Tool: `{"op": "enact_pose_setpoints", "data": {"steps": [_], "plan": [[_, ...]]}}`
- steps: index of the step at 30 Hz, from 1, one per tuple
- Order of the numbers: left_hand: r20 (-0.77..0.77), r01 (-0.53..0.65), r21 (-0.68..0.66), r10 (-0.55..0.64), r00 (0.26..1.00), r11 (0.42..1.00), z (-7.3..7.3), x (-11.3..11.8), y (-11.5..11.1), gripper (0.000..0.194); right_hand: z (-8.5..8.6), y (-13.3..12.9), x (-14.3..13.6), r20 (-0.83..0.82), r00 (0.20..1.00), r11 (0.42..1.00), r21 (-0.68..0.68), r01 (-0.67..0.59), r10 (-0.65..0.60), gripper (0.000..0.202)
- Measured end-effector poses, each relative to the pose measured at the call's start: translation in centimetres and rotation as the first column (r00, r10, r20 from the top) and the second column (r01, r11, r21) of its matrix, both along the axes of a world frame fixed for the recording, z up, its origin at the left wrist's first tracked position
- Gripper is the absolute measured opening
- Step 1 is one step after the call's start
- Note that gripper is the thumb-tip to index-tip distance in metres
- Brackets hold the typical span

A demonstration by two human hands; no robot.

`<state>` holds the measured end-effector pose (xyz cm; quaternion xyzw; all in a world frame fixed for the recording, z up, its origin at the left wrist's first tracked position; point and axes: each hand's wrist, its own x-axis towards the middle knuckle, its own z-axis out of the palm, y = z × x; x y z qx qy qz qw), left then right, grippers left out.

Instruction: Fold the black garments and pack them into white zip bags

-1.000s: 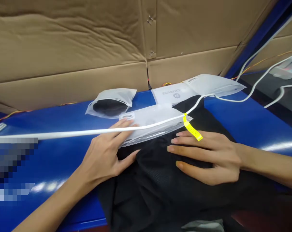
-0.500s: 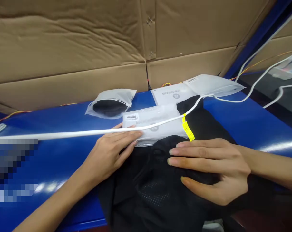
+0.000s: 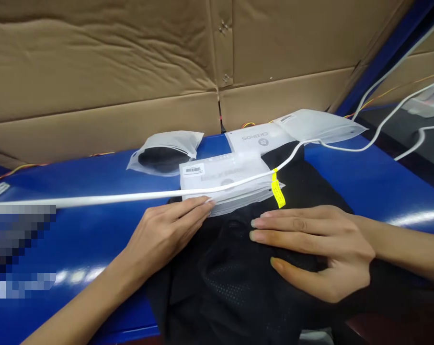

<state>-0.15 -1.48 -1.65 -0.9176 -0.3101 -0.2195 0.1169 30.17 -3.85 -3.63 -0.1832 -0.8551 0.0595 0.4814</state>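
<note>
Black fabric (image 3: 234,282) with a patch of small perforations lies over the front of the blue table. On it rests my right hand (image 3: 321,251), palm down, thumb apart from the fingers. A frosted white packet (image 3: 227,167) with a barcode label lies on the far part of the fabric. My left hand (image 3: 170,225) is at the packet's near left edge, fingers pressed together on its edge; the thumb is hidden. Across the packet runs a white cable (image 3: 131,195) with a yellow tag (image 3: 278,191).
Another frosted bag (image 3: 166,153) with something black inside lies behind, left of centre. More white packets (image 3: 303,125) lie at the back right. Brown padded panels (image 3: 95,62) stand behind the blue table (image 3: 95,230). White cables hang at the right.
The packet's near edge now shows more, with its right corner lifted clear of the fabric. My left fingers have drawn together at its edge. My right hand is nearly unmoved.
</note>
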Motion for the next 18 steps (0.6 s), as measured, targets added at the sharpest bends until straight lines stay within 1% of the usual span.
{"op": "enact_pose_setpoints", "data": {"steps": [3, 6, 11, 14, 17, 18], "plan": [[0.071, -0.002, 0.051, -0.001, 0.997, 0.999, -0.4, 0.0, -0.1, 0.020, 0.0, -0.1, -0.1, 0.003, 1.000, 1.000, -0.010, 0.011, -0.011, 0.019], [0.101, 0.007, 0.085, -0.016, 0.995, 0.996, -0.4, 0.0, -0.5, 0.021, 0.1, -0.4, -0.4, -0.036, 0.999, 0.998, -0.049, 0.029, -0.031, 0.015], [0.121, 0.031, -0.034, -0.026, 0.992, 0.999, -0.1, 0.5, -1.3, 0.028, 0.5, -0.9, -0.8, -0.064, 0.998, 0.998, -0.058, 0.019, -0.023, 0.020], [0.183, 0.035, -0.099, -0.016, 0.983, 0.994, 0.0, 1.3, -1.7, 0.025, 0.6, -1.0, -1.0, -0.071, 0.997, 0.998, -0.057, 0.034, -0.038, 0.021], [0.278, 0.001, -0.106, 0.028, 0.960, 0.994, 0.0, 2.0, -2.2, 0.024, 0.4, -0.7, -1.0, -0.044, 0.996, 0.995, -0.063, 0.075, -0.078, 0.019], [0.304, -0.016, -0.096, 0.045, 0.952, 0.995, 0.1, 2.2, -2.3, 0.024, 0.2, -0.5, -0.9, -0.017, 0.997, 0.997, -0.032, 0.069, -0.070, 0.018]]}}
